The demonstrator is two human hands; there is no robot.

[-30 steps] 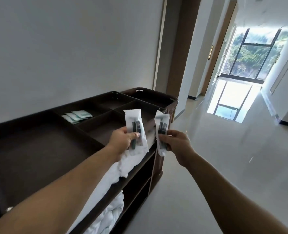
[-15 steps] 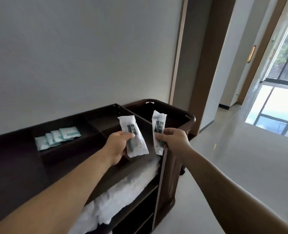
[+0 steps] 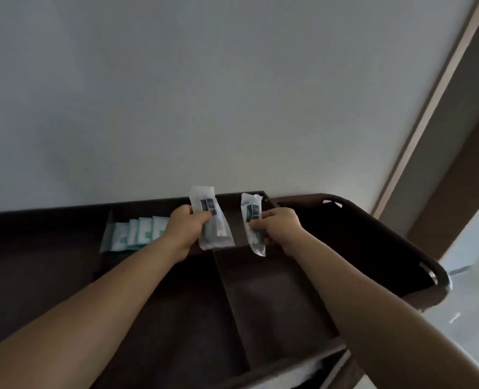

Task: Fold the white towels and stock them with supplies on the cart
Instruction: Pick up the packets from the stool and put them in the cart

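Observation:
A dark brown cart (image 3: 401, 237) with a divided top tray stands against the wall below me. My left hand (image 3: 183, 230) grips a clear white supply packet (image 3: 213, 220) with a dark item inside. My right hand (image 3: 281, 228) pinches a second, similar packet (image 3: 252, 223). Both packets are held upright over the back compartments of the tray. A strip of white towel (image 3: 316, 370) shows on the shelf under the tray at the bottom right.
Several teal-and-white sachets (image 3: 137, 234) lie in a row in a back compartment left of my hands. A grey wall (image 3: 204, 94) rises right behind the cart. A brown door frame (image 3: 457, 136) and pale floor (image 3: 474, 318) are at the right.
The view has turned from the corridor down onto the cart top. Both hands, each still holding its packet, have moved over the back compartments of the tray.

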